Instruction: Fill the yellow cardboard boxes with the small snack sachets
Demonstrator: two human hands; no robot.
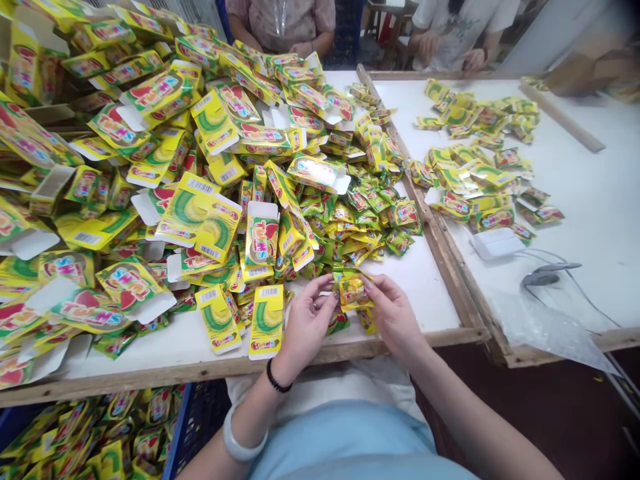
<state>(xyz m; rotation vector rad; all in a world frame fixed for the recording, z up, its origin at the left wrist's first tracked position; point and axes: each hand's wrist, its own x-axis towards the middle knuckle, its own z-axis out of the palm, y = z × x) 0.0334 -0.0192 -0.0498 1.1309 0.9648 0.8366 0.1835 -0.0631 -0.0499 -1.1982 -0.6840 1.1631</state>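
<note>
Near the table's front edge, my left hand [311, 313] and my right hand [395, 312] hold a small yellow candy packet [351, 291] between them. Each hand pinches one side of it with thumb and fingers. Beneath and just beyond lies a heap of green and yellow candy packets [367, 210]. To the left, a large pile of yellow printed boxes [203, 213] covers the table, several with their white flaps open. Two boxes lie close to my left hand, one of them a yellow box [267, 321] with its barcode side up.
A wooden strip [430, 227] divides the table [435, 310]. Right of it lie more boxes [473, 173], a white device with a cable and clear plastic [545, 327]. A blue crate [183, 427] of packaged boxes stands below at left. Two people [283, 27] are across the table.
</note>
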